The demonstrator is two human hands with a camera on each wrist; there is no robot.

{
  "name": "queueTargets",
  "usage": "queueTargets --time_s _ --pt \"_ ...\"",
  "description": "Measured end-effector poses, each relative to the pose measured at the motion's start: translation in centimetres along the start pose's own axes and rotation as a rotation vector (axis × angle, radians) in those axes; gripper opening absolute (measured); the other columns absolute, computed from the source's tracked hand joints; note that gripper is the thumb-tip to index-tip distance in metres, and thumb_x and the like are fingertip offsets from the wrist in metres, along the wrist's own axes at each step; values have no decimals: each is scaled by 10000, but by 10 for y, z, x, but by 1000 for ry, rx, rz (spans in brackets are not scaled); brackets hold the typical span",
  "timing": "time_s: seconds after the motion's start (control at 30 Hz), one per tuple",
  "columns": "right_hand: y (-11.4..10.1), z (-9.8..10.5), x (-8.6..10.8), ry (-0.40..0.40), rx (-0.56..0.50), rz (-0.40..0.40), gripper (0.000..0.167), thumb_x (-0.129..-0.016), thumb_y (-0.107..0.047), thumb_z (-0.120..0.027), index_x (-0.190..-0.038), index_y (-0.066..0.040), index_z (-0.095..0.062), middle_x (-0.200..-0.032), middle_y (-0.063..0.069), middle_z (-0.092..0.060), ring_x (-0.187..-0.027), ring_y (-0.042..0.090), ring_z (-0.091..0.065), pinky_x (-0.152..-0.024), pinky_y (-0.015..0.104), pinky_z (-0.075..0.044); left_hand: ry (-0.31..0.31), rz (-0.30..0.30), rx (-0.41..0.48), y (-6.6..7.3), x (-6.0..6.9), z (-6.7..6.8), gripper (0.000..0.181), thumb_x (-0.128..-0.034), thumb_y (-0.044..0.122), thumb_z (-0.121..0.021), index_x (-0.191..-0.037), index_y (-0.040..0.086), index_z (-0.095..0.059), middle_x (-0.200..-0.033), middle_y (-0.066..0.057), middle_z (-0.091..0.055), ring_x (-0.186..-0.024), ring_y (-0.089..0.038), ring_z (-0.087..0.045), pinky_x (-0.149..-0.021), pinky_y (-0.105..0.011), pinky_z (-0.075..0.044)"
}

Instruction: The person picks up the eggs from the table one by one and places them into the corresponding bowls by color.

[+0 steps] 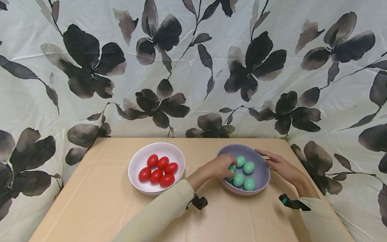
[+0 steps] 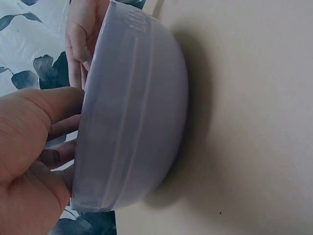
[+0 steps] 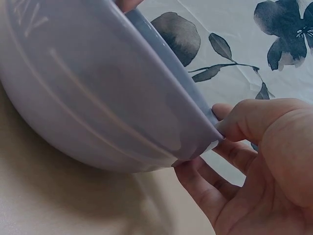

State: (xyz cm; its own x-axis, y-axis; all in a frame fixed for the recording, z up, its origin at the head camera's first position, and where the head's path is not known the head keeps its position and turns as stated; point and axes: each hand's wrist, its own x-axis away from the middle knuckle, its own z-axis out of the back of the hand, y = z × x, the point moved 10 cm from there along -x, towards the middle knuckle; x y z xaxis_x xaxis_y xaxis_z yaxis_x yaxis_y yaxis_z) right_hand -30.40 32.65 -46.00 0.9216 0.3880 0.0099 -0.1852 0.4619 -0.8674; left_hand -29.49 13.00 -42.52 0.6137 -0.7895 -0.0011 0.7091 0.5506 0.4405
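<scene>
A purple bowl (image 1: 263, 173) on the table's right side holds several green toy eggs (image 1: 249, 167). My left hand (image 1: 219, 167) reaches over its left rim, with thumb and fingers curled about a green egg (image 1: 232, 168) by the bowl's left wall. From the left wrist, the bowl's side (image 2: 134, 112) hides the fingertips and the eggs. My right hand (image 1: 279, 166) grips the bowl's right rim; the right wrist view has its thumb (image 3: 239, 122) at the rim and other fingers against the outside.
A white bowl (image 1: 132, 171) with several red eggs (image 1: 155, 176) stands left of the purple bowl, beside my left forearm. The tan table (image 1: 90, 201) ends at a floral cloth (image 1: 205, 84) hanging behind it. Each wrist wears a black strapped device (image 1: 199, 203).
</scene>
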Motion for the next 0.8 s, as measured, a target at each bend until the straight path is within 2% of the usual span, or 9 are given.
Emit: queueTargets --time_s 0.17,0.3,0.4,0.5,0.6,0.7,0.8 --pt "0 -2 -1 -11 -3 -16 507 -1068 -94 -445 -1570 -142 -392 -1640 140 -315 -1465 433 -286 -982 119 -394 11 -39 54 -2 6 5 382 -919 222 -752 -1245 38 -676 -1192 -71 -674 -1076 -128 -608 -931 -180 -468" --pt "-3 -1 -4 -18 -13 -41 525 -1053 -48 -423 -1571 -128 -385 -1633 163 -318 -1403 457 -402 -959 170 -450 24 -69 191 -6 14 13 367 -915 174 -745 -1232 5 -665 -1205 -119 -691 -1036 -149 -690 -866 -140 -504" --pt "-7 -2 -9 -13 -2 -41 528 -1043 -28 -420 -1564 -109 -393 -1620 180 -334 -1379 484 -435 -946 193 -472 37 -64 275 -13 23 21 371 -912 153 -744 -1232 -9 -650 -1181 -147 -698 -971 -116 -700 -827 -126 -513" --pt "-14 -2 -14 13 49 -10 506 -1053 -57 -456 -1555 -99 -404 -1595 195 -374 -1391 498 -419 -945 165 -452 50 -54 296 -20 34 30 389 -915 167 -739 -1250 -5 -642 -1156 -149 -699 -941 -74 -675 -838 -144 -516" --pt "-25 -1 -16 57 125 45 501 -1059 -94 -493 -1551 -93 -405 -1566 214 -409 -1390 511 -412 -957 133 -415 58 -51 305 -24 45 39 389 -923 164 -722 -1271 9 -641 -1153 -137 -697 -957 -87 -673 -878 -186 -527" --pt "-46 -2 -20 86 191 87 512 -1062 -101 -495 -1562 -98 -385 -1550 221 -422 -1375 503 -436 -1026 282 -464 80 -46 317 -31 56 49 370 -930 154 -707 -1272 25 -646 -1138 -123 -698 -969 -125 -691 -913 -241 -542" --pt "-70 -9 -26 101 226 116 517 -1058 -86 -496 -1563 -91 -381 -1526 226 -450 -1353 487 -472 -1068 516 -444 104 -30 308 -41 69 58 357 -945 153 -689 -1278 32 -640 -1138 -118 -694 -974 -160 -706 -920 -279 -553"
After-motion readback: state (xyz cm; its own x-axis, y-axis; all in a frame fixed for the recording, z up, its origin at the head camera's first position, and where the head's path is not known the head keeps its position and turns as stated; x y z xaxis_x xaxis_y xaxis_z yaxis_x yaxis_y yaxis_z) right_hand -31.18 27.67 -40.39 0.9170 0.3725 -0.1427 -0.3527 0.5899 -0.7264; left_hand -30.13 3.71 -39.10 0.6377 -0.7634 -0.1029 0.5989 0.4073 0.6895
